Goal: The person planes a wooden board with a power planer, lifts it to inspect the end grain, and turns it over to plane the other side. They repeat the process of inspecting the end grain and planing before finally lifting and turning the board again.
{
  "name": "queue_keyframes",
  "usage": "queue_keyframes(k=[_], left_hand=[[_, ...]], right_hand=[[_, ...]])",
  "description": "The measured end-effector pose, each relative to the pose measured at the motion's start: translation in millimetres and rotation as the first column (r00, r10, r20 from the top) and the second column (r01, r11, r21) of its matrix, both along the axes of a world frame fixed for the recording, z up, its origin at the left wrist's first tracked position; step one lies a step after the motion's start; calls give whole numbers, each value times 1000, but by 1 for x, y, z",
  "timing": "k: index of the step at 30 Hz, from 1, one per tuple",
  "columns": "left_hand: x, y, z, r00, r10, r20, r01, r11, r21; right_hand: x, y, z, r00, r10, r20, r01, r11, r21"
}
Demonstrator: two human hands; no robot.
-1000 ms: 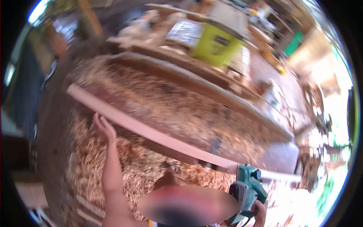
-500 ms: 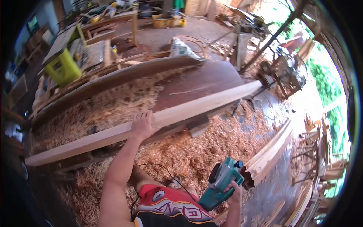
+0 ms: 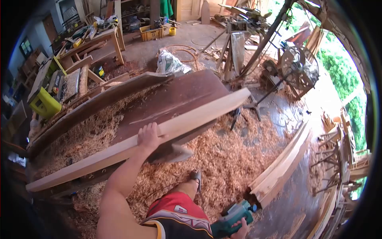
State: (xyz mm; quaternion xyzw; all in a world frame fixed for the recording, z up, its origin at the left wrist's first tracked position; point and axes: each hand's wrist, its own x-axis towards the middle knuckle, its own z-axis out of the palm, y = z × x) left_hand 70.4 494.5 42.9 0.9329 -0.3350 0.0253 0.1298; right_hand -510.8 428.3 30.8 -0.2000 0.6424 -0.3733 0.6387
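My left hand [image 3: 148, 137] rests on a long pale wooden beam [image 3: 201, 117], its fingers curled over the top edge near the middle. The beam lies lengthwise along the near side of a dark reddish-brown bench [image 3: 183, 93]. Low at the bottom, my right hand [image 3: 240, 230] is wrapped around the handle of a teal electric planer [image 3: 235, 217], held away from the beam beside my leg. The planer's underside is hidden.
Wood shavings [image 3: 223, 149] cover the floor and part of the bench. More planks [image 3: 282, 165] lie at the right. A standing fan [image 3: 298, 63] is beyond the beam's far end. A lime-green machine [image 3: 45, 104] stands at the left, and a white sack [image 3: 171, 63] lies behind the bench.
The view has shifted, so most surroundings sit further left. My right hand and the planer are lower in view. My left hand stays on the beam, and one foot shows more clearly.
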Motion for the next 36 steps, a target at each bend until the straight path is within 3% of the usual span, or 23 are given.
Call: queue_keyframes(k=[5,7,10,13,15,16,19,24,26,27,28,30,31,32,36], left_hand=[[-6,-57,-4,999,48,-4,-48,999,24],[-4,-62,3,998,57,-4,-57,998,20],[-3,-60,4,997,70,13,-70,997,12],[2,-61,11,996,75,-40,-74,997,21],[0,-60,14,993,78,-85,-75,997,30],[-2,-60,5,996,87,-9,-87,995,-43],[-2,-65,11,973,158,-167,-165,986,-28],[-12,-113,10,916,373,-148,-388,917,-89],[-17,-139,8,850,510,-134,-523,846,-103],[-21,-151,10,794,595,-130,-607,789,-98],[-22,-162,15,740,663,-113,-673,735,-87],[-25,-192,8,540,835,-105,-842,532,-91],[-28,-209,6,423,901,-97,-905,414,-98],[-33,-229,4,326,938,-122,-943,313,-111],[-44,-322,-6,76,985,-158,-974,40,-221]], right_hand=[[39,-117,32,940,33,-339,-57,997,-61],[56,-167,59,908,35,-416,-32,999,15],[73,-254,69,826,119,-551,-149,989,-11],[127,-331,102,671,200,-714,-421,895,-145],[164,-379,131,520,222,-825,-638,743,-202],[185,-405,144,439,210,-873,-740,637,-219],[248,-478,181,271,193,-943,-932,296,-207],[385,-594,193,6,335,-942,-992,-118,-48],[448,-650,168,-143,446,-883,-922,-385,-46],[481,-676,137,107,61,-992,-747,-653,-121],[525,-666,145,-160,410,-898,-792,-597,-131],[592,-645,144,-286,379,-880,-696,-713,-81],[621,-638,128,-256,379,-890,-614,-774,-153],[653,-629,120,-426,415,-804,-562,-818,-124],[748,-572,36,-627,409,-663,-387,-902,-190]])
